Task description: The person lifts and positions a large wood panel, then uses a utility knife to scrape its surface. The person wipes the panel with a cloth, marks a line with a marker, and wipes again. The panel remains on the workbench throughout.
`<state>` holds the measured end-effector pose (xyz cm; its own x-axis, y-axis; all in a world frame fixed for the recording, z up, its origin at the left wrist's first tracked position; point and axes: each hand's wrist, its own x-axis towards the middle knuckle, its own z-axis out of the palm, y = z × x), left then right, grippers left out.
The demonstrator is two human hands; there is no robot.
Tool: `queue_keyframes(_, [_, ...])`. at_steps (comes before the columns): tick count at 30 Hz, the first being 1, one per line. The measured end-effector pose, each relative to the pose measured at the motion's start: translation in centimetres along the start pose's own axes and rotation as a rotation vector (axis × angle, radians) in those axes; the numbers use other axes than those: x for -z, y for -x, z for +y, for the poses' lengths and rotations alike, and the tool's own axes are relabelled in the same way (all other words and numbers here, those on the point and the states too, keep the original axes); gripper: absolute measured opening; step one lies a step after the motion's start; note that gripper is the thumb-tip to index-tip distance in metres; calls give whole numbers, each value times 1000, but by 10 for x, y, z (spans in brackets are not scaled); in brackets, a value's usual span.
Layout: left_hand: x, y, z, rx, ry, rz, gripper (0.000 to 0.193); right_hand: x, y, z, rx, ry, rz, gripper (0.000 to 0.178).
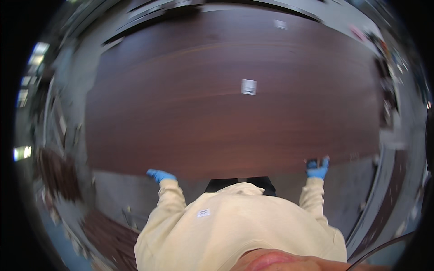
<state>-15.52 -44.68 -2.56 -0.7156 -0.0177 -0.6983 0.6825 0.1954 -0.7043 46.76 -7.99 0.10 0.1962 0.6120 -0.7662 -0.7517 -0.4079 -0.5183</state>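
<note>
A wide dark brown wood-look panel [217, 131] lies flat in front of me. My left hand [161, 175], in a blue glove, is at the left part of its near edge. Its fingers are pressed together and point left along that edge, and they seem to grip it; part of them is hidden. At the right of the near edge is my right hand [318, 170], gloved in blue too. Between its thumb and fingers sits a small dark blocky object [312, 164], too blurred to name, resting at the panel's edge.
One white label [248, 87] is on the panel's middle, and another pale label [280, 24] lies near its far edge. Stacks of brown boards [110, 237] stand at the lower left. A long brown strip [389, 198] runs along the right, below blurred clutter [386, 90].
</note>
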Motion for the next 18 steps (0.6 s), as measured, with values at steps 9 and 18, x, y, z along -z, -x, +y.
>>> queue_keyframes(9, [24, 42, -8, -58, 169, 20, 65, 4, 4, 1, -135, -77, 16, 62])
queue_keyframes(18, [18, 28, -2, 15, 344, 220, 67, 31, -15, -2, -127, 26, -198, 61])
